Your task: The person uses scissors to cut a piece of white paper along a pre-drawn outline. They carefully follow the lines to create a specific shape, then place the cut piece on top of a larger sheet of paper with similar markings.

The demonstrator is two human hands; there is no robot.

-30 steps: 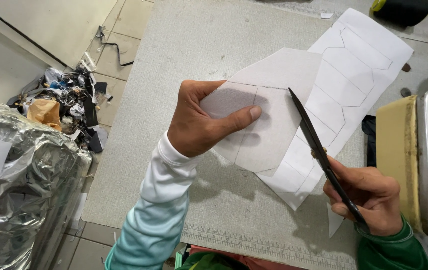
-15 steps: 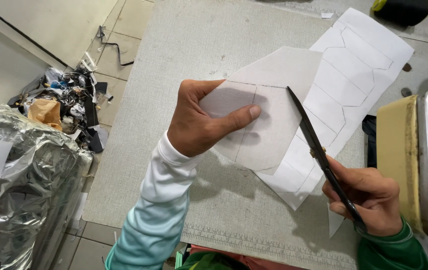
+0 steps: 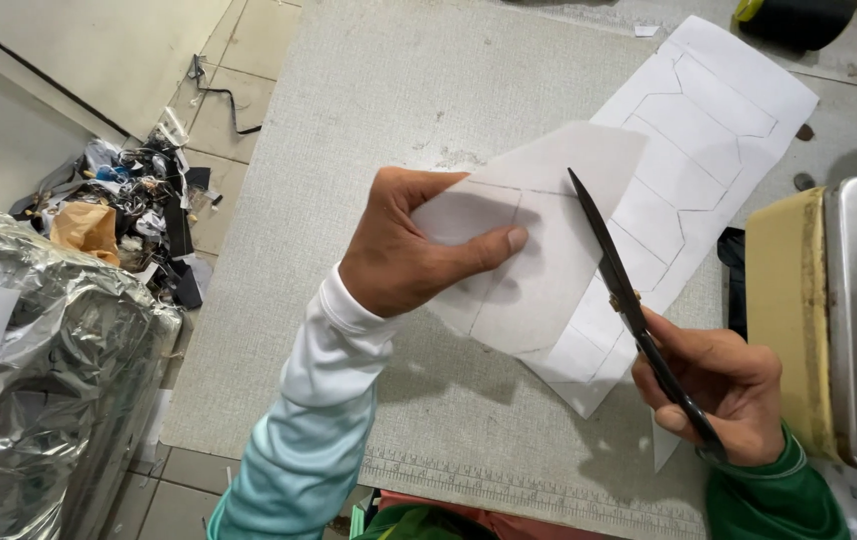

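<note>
My left hand pinches a white paper piece marked with pencil outlines, lifting it above the grey table. My right hand grips black scissors by the handles. The blades point up and away, and lie along the right edge of the held piece. A long white paper sheet with drawn angular shapes lies under and beyond the scissors on the table.
A metal box with a yellowish side stands at the right edge. At the left stands a silver foil-covered bulk, with a heap of scraps on the tiled floor. A dark round object sits at the far right corner.
The scissors have edged slightly upward along the paper's edge. My left hand keeps its hold on the paper piece, barely shifted.
</note>
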